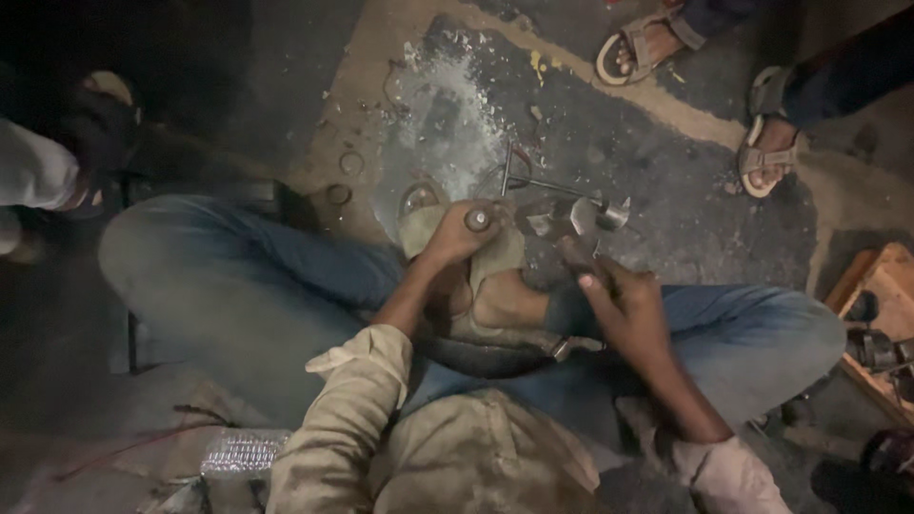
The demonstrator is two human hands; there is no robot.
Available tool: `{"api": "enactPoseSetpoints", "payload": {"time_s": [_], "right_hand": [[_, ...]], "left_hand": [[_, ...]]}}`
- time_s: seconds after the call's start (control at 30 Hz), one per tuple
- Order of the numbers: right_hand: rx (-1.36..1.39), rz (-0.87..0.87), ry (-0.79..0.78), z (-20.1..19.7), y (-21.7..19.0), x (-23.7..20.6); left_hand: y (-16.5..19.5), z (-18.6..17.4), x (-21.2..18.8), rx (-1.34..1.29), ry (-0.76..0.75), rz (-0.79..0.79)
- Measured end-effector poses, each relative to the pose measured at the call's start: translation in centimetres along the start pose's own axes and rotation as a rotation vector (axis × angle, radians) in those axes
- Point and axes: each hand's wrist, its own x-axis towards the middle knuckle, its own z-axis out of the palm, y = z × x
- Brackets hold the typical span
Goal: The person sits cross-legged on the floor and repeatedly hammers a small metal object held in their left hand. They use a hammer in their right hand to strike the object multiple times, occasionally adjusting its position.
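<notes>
**Metal part held over the lap, work midway**

Left hand (464, 233) clenched around a short round-ended tool (478, 220). Right hand (619, 297) grasps a grey metal part (571, 217), held above the sandalled foot (495, 305). Looks partway: the part is off the floor, nothing set down. T-handle wrench (533, 181) lies just beyond on the filing-dusted floor (447, 114). Another person's sandalled feet (762, 152) nearby; a wooden crate (881, 286) to the right. Dim, details blurred.
</notes>
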Motion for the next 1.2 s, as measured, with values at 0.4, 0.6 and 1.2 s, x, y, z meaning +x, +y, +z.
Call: {"api": "enactPoseSetpoints", "payload": {"time_s": [0.4,0.6,1.2], "right_hand": [[0.032,-0.006,-0.047,0.2,-1.1,-0.5],[-0.008,-0.055,-0.050,-0.1,-0.9,-0.7],[-0.149,-0.048,-0.068,-0.6,5.1,-1.5]], "left_hand": [[1.8,-0.2,-0.2,0.023,-0.048,-0.018],[0.3,0.3,-0.6,0.046,-0.062,0.060],[-1.8,1.9,-1.7,0.156,-0.020,0.123]]}}
